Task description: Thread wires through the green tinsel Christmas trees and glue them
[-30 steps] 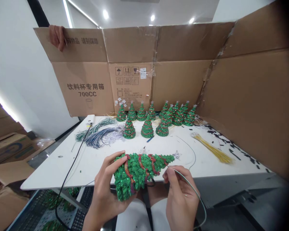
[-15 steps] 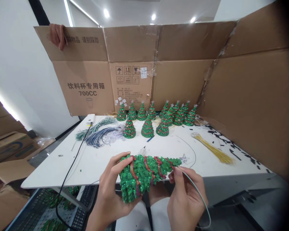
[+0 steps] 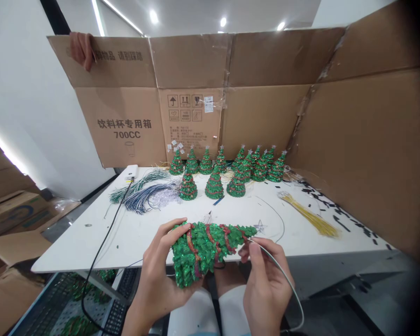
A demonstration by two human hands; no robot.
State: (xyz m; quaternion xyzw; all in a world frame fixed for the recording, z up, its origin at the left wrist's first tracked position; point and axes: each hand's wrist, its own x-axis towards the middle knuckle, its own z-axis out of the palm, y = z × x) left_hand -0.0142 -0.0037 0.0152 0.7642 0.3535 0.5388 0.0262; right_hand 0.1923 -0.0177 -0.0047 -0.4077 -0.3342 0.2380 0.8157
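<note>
A glittery green tree with red garland bands [image 3: 210, 245] lies sideways above the table's front edge, its tip pointing right. My left hand [image 3: 161, 270] is wrapped round its wide base. Near the tip, my right hand [image 3: 268, 275] pinches a pale green wire [image 3: 289, 282] that loops down on the right. The wire's end meets the tree close to the tip; whether it enters is too small to tell. Just beyond the tip, a clear star [image 3: 260, 227] lies on the white table [image 3: 101, 242].
Several finished-looking small trees [image 3: 214, 184] stand at the back before a cardboard screen [image 3: 192, 60]. Green and blue wire bundles [image 3: 143, 196] lie left, yellow wires [image 3: 310, 214] and black scraps right. A black cable [image 3: 100, 252] hangs over the left front edge.
The held tree and both hands have shifted slightly left and up. More of the star shows beyond the tip. The wire remains in my right hand.
</note>
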